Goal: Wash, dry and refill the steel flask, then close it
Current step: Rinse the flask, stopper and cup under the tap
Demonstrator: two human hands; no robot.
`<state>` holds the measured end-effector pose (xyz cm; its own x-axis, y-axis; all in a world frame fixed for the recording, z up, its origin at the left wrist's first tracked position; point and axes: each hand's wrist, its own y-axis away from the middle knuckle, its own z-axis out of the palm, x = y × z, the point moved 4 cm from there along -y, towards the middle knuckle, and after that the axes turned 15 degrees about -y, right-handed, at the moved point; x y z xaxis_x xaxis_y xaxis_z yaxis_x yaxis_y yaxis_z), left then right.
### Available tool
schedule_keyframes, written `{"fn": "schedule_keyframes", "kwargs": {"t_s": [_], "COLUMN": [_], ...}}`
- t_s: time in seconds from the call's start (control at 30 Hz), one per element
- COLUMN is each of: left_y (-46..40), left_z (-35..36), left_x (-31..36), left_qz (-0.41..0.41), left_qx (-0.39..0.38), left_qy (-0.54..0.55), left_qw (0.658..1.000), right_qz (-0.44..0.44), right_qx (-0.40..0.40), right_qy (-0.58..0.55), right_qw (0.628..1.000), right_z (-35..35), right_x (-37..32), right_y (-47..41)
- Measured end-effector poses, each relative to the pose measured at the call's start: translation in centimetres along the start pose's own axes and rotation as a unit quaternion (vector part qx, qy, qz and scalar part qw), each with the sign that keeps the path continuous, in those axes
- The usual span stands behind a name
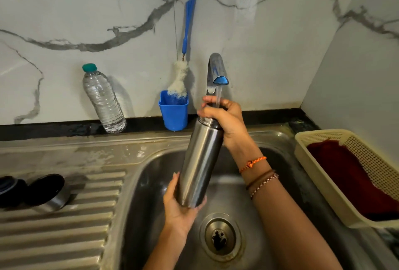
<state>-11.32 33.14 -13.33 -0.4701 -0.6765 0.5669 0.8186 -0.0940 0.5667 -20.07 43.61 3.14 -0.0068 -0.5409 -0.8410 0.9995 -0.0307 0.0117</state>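
The steel flask [199,161] is held tilted over the sink basin [151,183], its open mouth up under the tap [217,71]. A thin stream of water runs from the tap onto my right hand [224,118], which grips the flask's neck and hides the mouth. My left hand [180,207] cups the flask's bottom, fingers curled round it. Two caps lie on the draining board at the left: a steel-and-black lid [48,193] and a black inner stopper [9,190].
A clear water bottle [102,99] with a green cap stands against the marble wall. A blue cup [173,111] holds a blue-handled bottle brush [183,60]. A cream basket [354,174] with a dark red cloth sits to the right of the sink. The drain [220,237] lies below.
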Motion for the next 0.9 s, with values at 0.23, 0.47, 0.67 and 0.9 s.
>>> {"fn": "schedule_keyframes", "kwargs": {"t_s": [0.23,0.47,0.67,0.9], "left_y": [-0.9,-1.1,-1.9,-2.4], "left_z": [-0.8,-0.6,0.4,-0.2], "left_x": [0.8,2.0,0.9,1.0], "left_qz": [-0.183,-0.100,-0.150,-0.081], "left_qx": [-0.013,-0.008,-0.005,0.034], "left_qy": [-0.096,-0.100,-0.063,-0.057], "left_qw": [0.978,0.990,0.987,0.994], "right_qz": [-0.022,-0.024,-0.053,-0.175], "right_qx": [-0.091,0.089,-0.004,0.125], "right_qy": [0.073,-0.011,0.123,0.205], "right_qw": [0.993,0.996,0.991,0.955], "right_z": [2.1,-0.2,1.6,-1.3], "right_x": [0.0,0.4,0.8,1.0], "right_y": [1.4,0.8,1.9,3.1]}}
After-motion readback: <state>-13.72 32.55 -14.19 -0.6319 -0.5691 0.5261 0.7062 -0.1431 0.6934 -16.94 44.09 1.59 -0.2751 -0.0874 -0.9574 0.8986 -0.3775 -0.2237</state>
